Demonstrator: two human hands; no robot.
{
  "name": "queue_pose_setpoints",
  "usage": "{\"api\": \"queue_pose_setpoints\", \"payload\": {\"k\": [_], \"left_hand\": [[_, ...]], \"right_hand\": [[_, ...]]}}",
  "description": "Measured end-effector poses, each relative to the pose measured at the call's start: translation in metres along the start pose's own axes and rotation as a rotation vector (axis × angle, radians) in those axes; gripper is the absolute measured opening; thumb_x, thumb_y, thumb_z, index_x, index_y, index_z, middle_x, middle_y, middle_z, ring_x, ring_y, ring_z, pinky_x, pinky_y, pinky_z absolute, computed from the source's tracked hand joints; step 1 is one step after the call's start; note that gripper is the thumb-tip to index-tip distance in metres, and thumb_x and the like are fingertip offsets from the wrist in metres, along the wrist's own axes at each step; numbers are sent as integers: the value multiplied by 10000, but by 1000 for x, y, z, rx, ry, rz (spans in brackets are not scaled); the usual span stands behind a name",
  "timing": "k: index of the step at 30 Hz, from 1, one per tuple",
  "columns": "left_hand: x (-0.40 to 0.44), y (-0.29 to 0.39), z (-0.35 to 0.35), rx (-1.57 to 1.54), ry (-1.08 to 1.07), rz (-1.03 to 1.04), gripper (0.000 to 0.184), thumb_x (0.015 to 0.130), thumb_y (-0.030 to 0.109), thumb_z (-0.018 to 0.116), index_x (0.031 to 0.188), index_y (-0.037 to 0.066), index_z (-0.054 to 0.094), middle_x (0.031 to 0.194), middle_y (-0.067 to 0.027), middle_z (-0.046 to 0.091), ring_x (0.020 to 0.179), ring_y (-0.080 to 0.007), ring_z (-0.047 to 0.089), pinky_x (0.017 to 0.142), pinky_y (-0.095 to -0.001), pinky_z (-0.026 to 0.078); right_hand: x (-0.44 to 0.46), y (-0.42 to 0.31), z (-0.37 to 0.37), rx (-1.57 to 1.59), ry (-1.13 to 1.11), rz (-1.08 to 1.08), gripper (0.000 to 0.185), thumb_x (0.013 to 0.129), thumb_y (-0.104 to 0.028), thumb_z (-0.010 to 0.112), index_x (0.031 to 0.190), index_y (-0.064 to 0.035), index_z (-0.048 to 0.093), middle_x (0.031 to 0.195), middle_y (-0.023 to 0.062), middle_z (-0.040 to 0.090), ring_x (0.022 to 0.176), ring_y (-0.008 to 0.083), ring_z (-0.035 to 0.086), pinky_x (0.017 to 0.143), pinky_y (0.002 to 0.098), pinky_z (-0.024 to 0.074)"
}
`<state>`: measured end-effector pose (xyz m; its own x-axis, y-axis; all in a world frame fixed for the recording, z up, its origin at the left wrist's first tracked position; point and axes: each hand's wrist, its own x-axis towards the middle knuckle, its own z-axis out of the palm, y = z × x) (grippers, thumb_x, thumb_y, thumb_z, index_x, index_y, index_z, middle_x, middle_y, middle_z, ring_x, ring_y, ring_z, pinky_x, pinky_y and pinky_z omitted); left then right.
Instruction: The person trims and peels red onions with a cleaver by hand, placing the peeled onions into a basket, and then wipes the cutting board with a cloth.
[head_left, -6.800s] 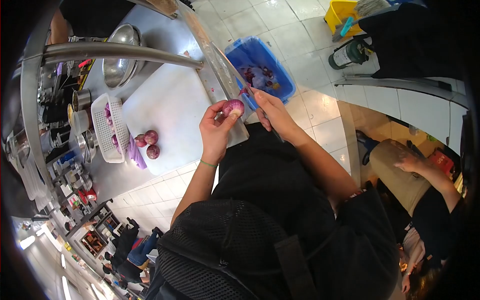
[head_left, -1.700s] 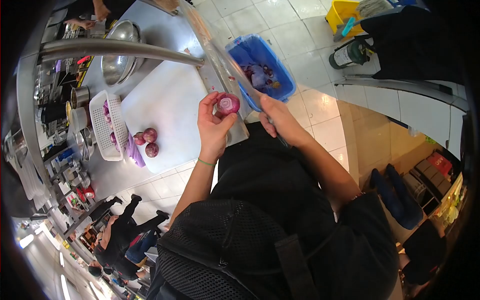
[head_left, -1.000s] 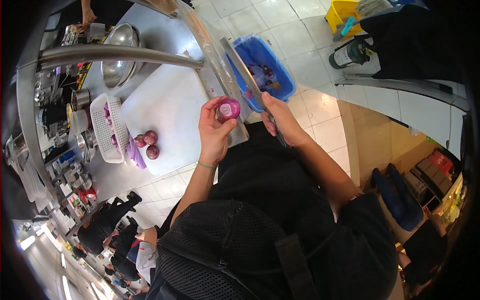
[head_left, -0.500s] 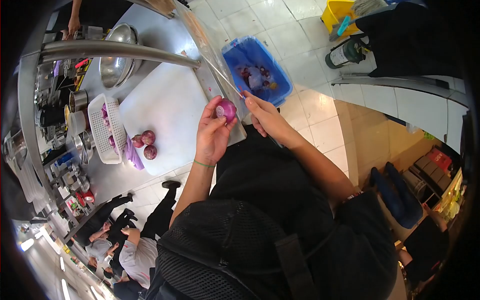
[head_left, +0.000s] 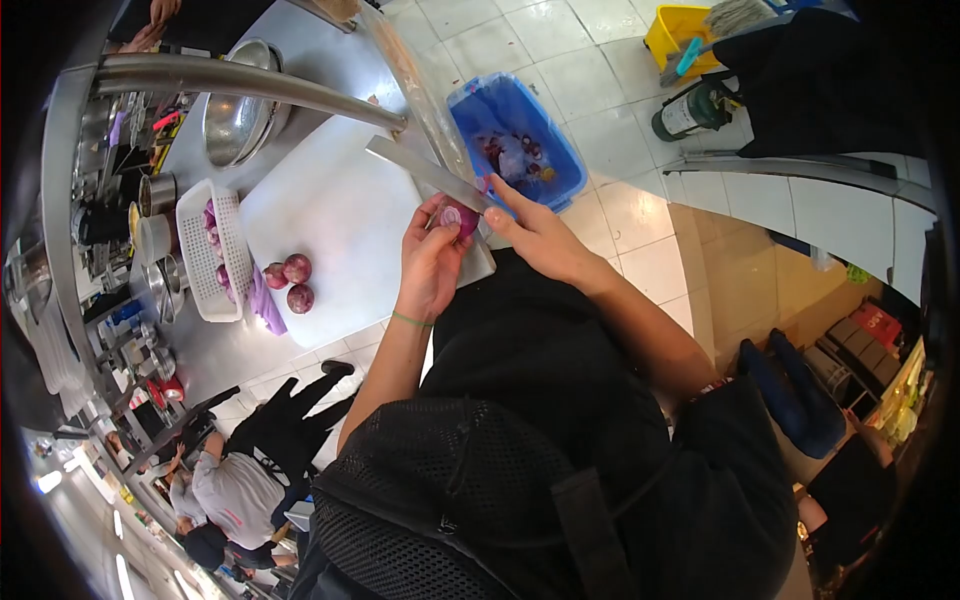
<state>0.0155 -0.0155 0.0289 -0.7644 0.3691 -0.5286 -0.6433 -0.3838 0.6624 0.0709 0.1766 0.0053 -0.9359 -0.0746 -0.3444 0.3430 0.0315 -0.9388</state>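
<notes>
Bright overall | ceiling tubes glowing lower left | glare on steel counter | fisheye-bent, dark edges | far-left detail perhaps soft

My right hand hides the knife handle, my left hand part of the onion; upper left, the edge crops a co-worker.

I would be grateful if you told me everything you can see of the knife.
The knife has a long, broad, flat blade of what looks like grey metal, its far end more squared than pointed. The right hand grips it and hides the handle. The blade slants above the near corner of the white cutting board, passing right by the purple onion in the left hand; whether its edge touches the onion cannot be told.
</notes>
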Motion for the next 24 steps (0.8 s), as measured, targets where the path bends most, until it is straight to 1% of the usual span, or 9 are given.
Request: {"api": "queue_pose_setpoints", "payload": {"k": [2, 3, 5, 6, 8, 16, 19, 22, 24], "left_hand": [[2, -4, 0, 16, 25, 19, 422, 923, -15, 618, 1330, -2, 508, 1268, -118, 603, 1131, -196, 610, 970, -365, 488], [4, -5, 0, 37, 51, 36, 399, 928, -11, 620, 1313, -16, 515, 1246, -116, 615, 1115, -193, 616, 971, -365, 486], [9, -10, -7, 71, 48, 60, 395, 934, 0, 627, 1313, -18, 516, 1227, -109, 627, 1102, -189, 622, 968, -365, 488], [10, -10, -6, 106, 45, 87, 392, 940, 10, 634, 1313, -19, 518, 1207, -102, 639, 1090, -186, 629, 964, -365, 491], [11, -12, -4, 137, 76, 97, 388, 943, 20, 638, 1311, -22, 524, 1196, -100, 648, 1080, -187, 639, 949, -372, 503], [4, -7, 8, 212, 92, 34, 342, 981, 50, 624, 1313, -9, 566, 1208, -98, 674, 1075, -216, 681, 912, -384, 557], [1, -10, 7, 263, 27, 66, 322, 1014, 92, 593, 1318, -10, 562, 1285, -124, 650, 1174, -222, 637, 1025, -379, 504], [5, -14, 4, 233, -28, 79, 309, 1002, 91, 606, 1294, -9, 593, 1298, -116, 648, 1205, -217, 617, 1044, -361, 492], [4, -14, 6, 208, -35, 97, 404, 965, 104, 685, 1342, 8, 572, 1243, -89, 673, 1131, -192, 651, 981, -358, 527]], "right_hand": [[-5, -4, 0, -151, 50, -14, 869, 1007, -606, 523, 1571, 26, 329, 1136, 323, 668, 1116, 415, 663, 951, 419, 488], [-5, -4, -1, -153, 51, -15, 869, 1007, -606, 523, 1571, 26, 329, 1136, 323, 668, 1116, 415, 663, 951, 419, 488], [-7, -3, -1, -224, 60, 11, 869, 996, -613, 533, 1570, 10, 342, 881, 279, 679, 908, 425, 696, 824, 449, 518], [-8, -4, -1, -224, 61, 14, 869, 996, -613, 533, 1570, 10, 342, 881, 279, 679, 908, 425, 696, 824, 449, 518], [-9, -7, -1, -341, 92, 12, 880, 985, -625, 540, 1570, 4, 347, 727, 228, 647, 775, 408, 698, 733, 468, 517], [-20, -20, -6, -367, 48, -48, 902, 977, -596, 567, 1576, 26, 305, 731, 237, 663, 750, 430, 695, 726, 474, 525], [-29, -31, -5, -395, 16, -123, 913, 966, -583, 592, 1570, 37, 303, 743, 258, 667, 756, 446, 694, 736, 488, 531], [-32, -42, -5, -479, -7, -115, 929, 955, -590, 603, 1569, 38, 298, 753, 278, 667, 758, 463, 691, 745, 509, 534], [-32, -43, -5, -509, -17, -96, 940, 952, -599, 603, 1571, 36, 291, 756, 286, 667, 757, 472, 688, 749, 519, 534]]}}
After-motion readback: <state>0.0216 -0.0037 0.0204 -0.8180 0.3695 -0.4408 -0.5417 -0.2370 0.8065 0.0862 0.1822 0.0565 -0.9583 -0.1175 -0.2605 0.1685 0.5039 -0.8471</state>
